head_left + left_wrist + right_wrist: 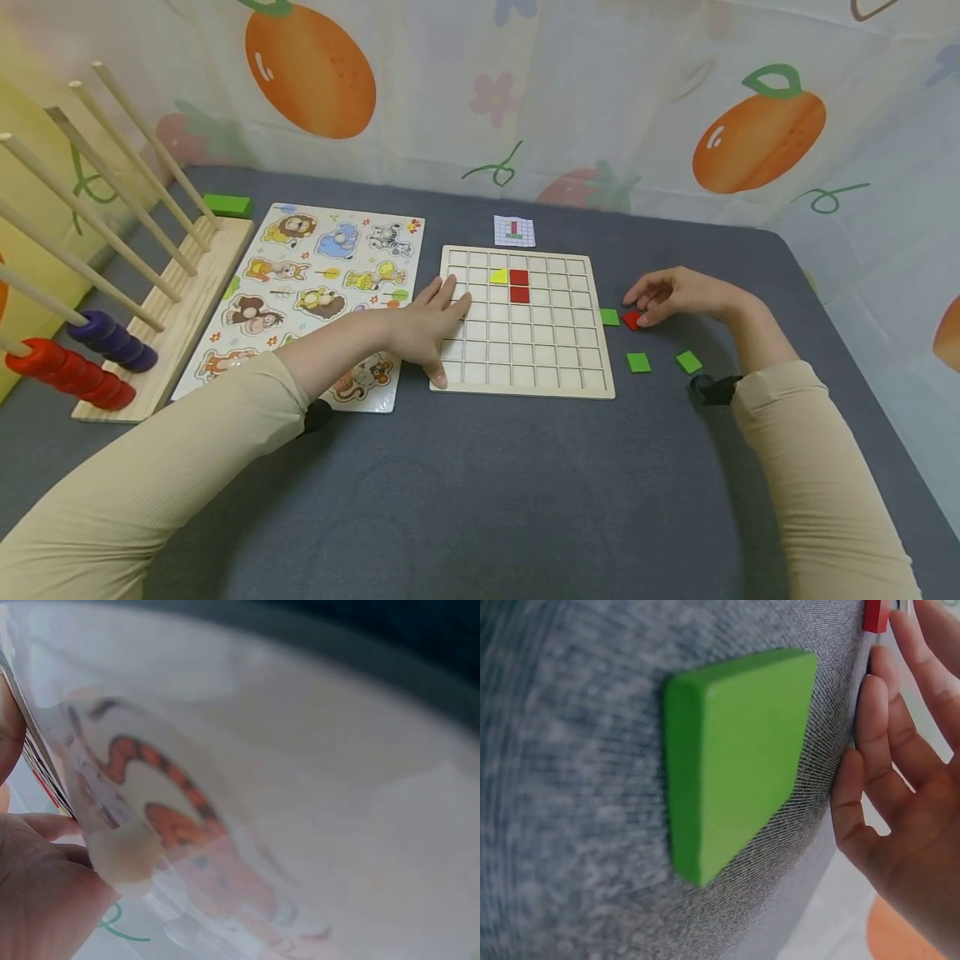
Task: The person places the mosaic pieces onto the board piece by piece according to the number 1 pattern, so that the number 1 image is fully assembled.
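Note:
My left hand (429,327) rests with fingers spread on the left edge of a wooden grid board (525,390). Set in the board's upper cells are a yellow tile (498,276) and two red tiles, one red tile (519,294) below the other. To the right of the board, my right hand (678,296) pinches a loose red tile (632,320) at the table surface. Close by lie a green tile (610,317) against the board's edge, another green tile (638,362) and a third green tile (688,362), also large in the right wrist view.
Behind the board lies a small printed grid card (514,231). An animal puzzle board (408,250) sits at the left, partly under my left forearm. Farther left stands a wooden peg rack (195,279) with red and purple beads, a green block (228,206) behind it.

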`<state>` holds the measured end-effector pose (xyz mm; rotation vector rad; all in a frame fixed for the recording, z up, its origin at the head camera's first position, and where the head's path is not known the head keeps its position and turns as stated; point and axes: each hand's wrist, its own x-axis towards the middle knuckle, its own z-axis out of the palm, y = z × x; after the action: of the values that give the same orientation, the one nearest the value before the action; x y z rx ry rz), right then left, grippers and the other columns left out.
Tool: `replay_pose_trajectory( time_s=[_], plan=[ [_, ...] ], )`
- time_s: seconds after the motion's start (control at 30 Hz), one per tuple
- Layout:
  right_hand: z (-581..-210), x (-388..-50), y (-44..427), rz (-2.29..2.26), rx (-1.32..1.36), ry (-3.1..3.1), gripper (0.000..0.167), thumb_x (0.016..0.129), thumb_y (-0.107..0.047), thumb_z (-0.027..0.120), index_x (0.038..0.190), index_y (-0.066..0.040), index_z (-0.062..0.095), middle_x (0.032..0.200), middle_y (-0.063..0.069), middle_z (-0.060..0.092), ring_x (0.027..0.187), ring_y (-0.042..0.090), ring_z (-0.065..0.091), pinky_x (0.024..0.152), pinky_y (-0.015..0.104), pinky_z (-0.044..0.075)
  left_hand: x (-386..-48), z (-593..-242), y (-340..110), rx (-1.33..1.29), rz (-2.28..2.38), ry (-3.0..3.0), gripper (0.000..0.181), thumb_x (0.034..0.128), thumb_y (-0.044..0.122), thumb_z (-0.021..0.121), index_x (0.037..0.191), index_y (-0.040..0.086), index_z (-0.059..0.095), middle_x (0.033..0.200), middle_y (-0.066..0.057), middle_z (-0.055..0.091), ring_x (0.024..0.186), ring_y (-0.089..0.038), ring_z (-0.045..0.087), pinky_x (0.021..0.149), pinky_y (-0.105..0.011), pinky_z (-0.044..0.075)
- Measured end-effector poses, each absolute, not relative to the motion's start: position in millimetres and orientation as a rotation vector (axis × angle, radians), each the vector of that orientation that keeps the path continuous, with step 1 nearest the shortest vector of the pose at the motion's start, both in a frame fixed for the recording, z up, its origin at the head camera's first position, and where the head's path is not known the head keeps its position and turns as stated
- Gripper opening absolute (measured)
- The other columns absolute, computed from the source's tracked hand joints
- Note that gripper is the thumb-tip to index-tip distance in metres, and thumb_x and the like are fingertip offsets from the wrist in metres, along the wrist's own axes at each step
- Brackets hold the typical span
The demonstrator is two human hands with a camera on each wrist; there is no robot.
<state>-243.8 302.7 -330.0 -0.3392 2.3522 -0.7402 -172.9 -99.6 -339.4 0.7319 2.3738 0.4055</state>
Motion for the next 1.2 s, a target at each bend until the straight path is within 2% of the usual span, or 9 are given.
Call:
replay_pose_trajectory(
  time_s=[0.27, 0.6, 0.93, 1.2],
  plan=[
    [-330.3, -245.0, 299.9, -0.749, -0.376, 2.29, 0.043, 0.084, -0.012, 0.076, 0.123, -0.001, 0.059, 0.094, 0.004, 0.052, 0.088, 0.016, 0.048, 0.075, 0.029, 0.045, -172.9, -339.9, -99.8, 0.733, 0.397, 2.372, 0.123, 0.0763, 0.032, 0.083, 0.159, 0.005, -0.003, 0.162, -0.022, -0.027, 0.151, -0.04, -0.026, 0.126, -0.057, -0.001],
    [-329.5, -243.1, 299.5, -0.774, -0.334, 2.295, 0.044, 0.084, -0.01, 0.077, 0.123, 0.0, 0.06, 0.095, 0.001, 0.056, 0.09, 0.015, 0.05, 0.077, 0.027, 0.048, -173.0, -339.3, -99.3, 0.717, 0.403, 2.368, 0.123, 0.0762, 0.032, 0.083, 0.159, 0.008, -0.004, 0.162, -0.02, -0.028, 0.151, -0.037, -0.027, 0.126, -0.056, 0.0],
    [-332.3, -241.4, 295.6, -0.749, -0.386, 2.31, 0.036, 0.08, -0.004, 0.078, 0.112, 0.001, 0.061, 0.089, 0.004, 0.053, 0.085, 0.016, 0.047, 0.072, 0.028, 0.045, -171.7, -338.2, -98.8, 0.705, 0.406, 2.368, 0.123, 0.076, 0.031, 0.084, 0.159, 0.008, -0.004, 0.162, -0.02, -0.028, 0.151, -0.038, -0.027, 0.126, -0.056, -0.001],
    [-333.5, -241.0, 290.8, -0.689, -0.353, 2.397, 0.032, 0.078, -0.008, 0.08, 0.101, 0.0, 0.06, 0.091, 0.004, 0.062, 0.079, 0.017, 0.053, 0.072, 0.031, 0.046, -172.0, -337.6, -98.3, 0.706, 0.403, 2.37, 0.123, 0.0759, 0.031, 0.084, 0.159, 0.008, -0.004, 0.163, -0.019, -0.027, 0.152, -0.037, -0.026, 0.126, -0.056, -0.001]
  ],
)
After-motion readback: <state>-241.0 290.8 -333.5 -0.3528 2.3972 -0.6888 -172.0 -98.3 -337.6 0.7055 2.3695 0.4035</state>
